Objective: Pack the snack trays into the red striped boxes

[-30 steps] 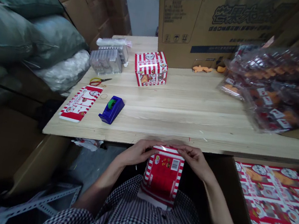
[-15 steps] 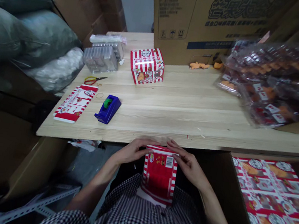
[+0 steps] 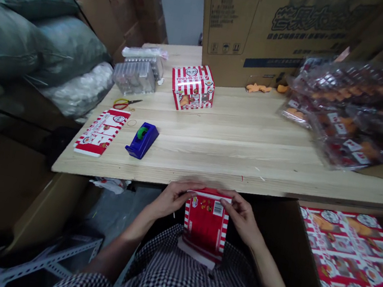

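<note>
A red carton with striped sides and a barcode (image 3: 204, 225) rests against my checked shirt, below the table's front edge. My left hand (image 3: 176, 198) pinches its top left corner, thumb on the printed face and fingers behind the upper edge. At the top right corner, near the barcode, my right hand (image 3: 240, 212) grips it the same way. A white flap shows at the carton's lower end. On the table stands a striped, assembled box (image 3: 193, 88). Flat striped cartons (image 3: 102, 133) lie at the table's left end, beside a blue tape dispenser (image 3: 142, 141).
Scissors (image 3: 127, 103) and clear plastic packs (image 3: 135, 78) are at the back left of the table (image 3: 228, 139). Bagged orange items (image 3: 345, 134) are heaped at the right. A large cardboard box (image 3: 230, 33) stands behind. Printed boxes (image 3: 356, 271) fill a carton at lower right.
The fingers of both hands have bent down over the carton's top edge, where they were more stretched out before. The table scene has shifted slightly right in the view.
</note>
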### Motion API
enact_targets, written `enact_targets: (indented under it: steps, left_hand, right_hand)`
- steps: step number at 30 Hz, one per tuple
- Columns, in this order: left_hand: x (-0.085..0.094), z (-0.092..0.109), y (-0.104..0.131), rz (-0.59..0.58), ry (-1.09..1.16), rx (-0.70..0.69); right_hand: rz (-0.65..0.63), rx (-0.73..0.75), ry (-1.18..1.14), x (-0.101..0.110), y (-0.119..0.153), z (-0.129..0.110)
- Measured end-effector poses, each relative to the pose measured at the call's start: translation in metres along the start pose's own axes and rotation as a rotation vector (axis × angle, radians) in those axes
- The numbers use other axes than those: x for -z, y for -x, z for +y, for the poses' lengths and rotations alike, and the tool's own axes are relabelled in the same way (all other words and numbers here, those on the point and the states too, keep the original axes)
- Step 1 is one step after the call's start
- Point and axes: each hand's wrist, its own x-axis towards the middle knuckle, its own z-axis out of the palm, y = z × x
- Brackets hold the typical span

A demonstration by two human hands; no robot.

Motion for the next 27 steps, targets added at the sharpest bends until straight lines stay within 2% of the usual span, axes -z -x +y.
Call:
enact_targets:
  steps: [4,7,9,12,13,14,17,18,19,22,24,27]
  left_hand:
    - [0.018,0.032,0.003,0.053,0.041,-0.063]
    - [0.024,0.042,0.005,0.072,0.064,-0.042]
    - [0.024,0.038,0.005,0.069,0.07,0.011]
    - [0.034,0.017,0.005,0.077,0.02,0.084]
    - [0.043,0.007,0.006,0.148,-0.04,0.104]
    - [0.057,-0.004,0.007,0.27,-0.127,0.128]
    - [0.113,-0.033,0.014,0.87,-0.401,0.28]
    - [0.133,-0.041,0.018,0.996,-0.417,0.367]
    - [0.15,-0.048,0.02,1.04,-0.36,0.454]
    - [0.184,-0.063,0.023,0.976,-0.134,0.598]
    - [0.191,-0.067,0.02,0.933,-0.038,0.614]
    - [0.192,-0.069,0.015,0.938,0.08,0.606]
  right_hand:
    - [0.06,0.234,0.167,-0.014,0.008,-0.037]
    - [0.034,0.323,0.221,-0.024,0.005,-0.045]
    - [0.004,0.306,0.218,-0.03,-0.004,-0.039]
    - [0.03,0.23,0.19,-0.033,-0.021,-0.018]
    - [0.067,0.202,0.191,-0.033,-0.025,-0.012]
    - [0.11,0.177,0.198,-0.031,-0.028,-0.006]
    - [0.209,0.124,0.218,-0.019,-0.032,0.002]
    - [0.23,0.113,0.222,-0.015,-0.031,0.003]
    - [0.244,0.102,0.227,-0.012,-0.03,0.003]
    - [0.251,0.08,0.233,-0.006,-0.024,0.0]
    - [0.236,0.091,0.215,-0.007,-0.02,-0.002]
    - [0.234,0.094,0.187,-0.009,-0.015,-0.004]
